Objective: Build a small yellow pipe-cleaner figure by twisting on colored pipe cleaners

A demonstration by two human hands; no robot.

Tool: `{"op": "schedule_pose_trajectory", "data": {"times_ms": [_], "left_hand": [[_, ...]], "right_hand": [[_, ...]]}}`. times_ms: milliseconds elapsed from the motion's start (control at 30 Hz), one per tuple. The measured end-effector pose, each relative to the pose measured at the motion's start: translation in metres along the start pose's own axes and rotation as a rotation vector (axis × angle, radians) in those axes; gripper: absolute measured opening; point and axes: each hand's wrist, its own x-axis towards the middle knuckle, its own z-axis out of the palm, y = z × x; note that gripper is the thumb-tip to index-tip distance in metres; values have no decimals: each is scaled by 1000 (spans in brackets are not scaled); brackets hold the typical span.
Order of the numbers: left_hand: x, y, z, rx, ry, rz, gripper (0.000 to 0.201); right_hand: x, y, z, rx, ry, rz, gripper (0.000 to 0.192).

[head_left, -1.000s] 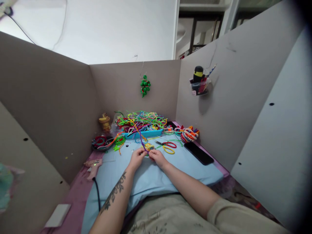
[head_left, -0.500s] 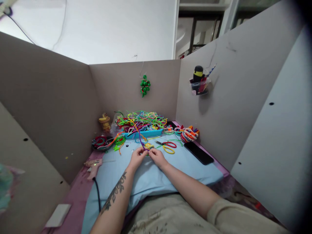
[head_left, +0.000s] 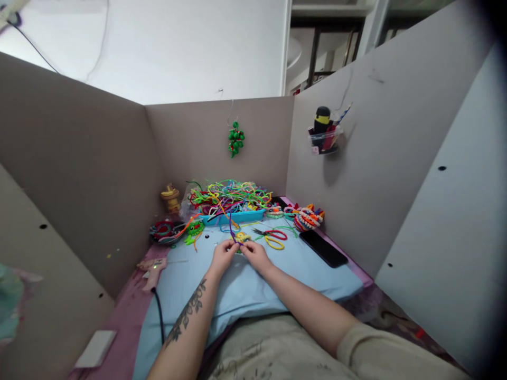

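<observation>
My left hand [head_left: 224,255] and my right hand [head_left: 255,254] meet above the blue cloth, fingertips pinched close together. Between them runs a purple cord [head_left: 232,227], whose free end sticks up and away from me; both hands pinch it. Just behind the fingertips is a small yellow piece [head_left: 241,237], partly hidden, with a bit of green under it. Whether my fingers also touch that piece I cannot make out. To the right of my hands lie scissors [head_left: 273,238] with one red and one yellow handle, blades partly apart.
A blue tray [head_left: 247,216] heaped with colourful cords [head_left: 229,195] stands at the back. A green frog-like piece [head_left: 194,228] and a pink glue gun [head_left: 156,272] lie left. Right are a black phone [head_left: 322,248] and a striped woven bundle [head_left: 307,218]. Grey panels [head_left: 222,116] enclose the table.
The purple cord's free end has swung slightly, standing more upright now. My hands have stayed in nearly the same place, still pinching it.
</observation>
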Motion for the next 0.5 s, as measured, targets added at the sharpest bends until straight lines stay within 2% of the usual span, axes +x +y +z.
{"op": "schedule_pose_trajectory", "data": {"times_ms": [300,500], "left_hand": [[2,-6,-1,-4,34,-27,28],[0,-1,1,-20,0,-26,29]], "right_hand": [[-1,1,3,-105,8,-29,28],[1,3,1,7,95,40,25]]}}
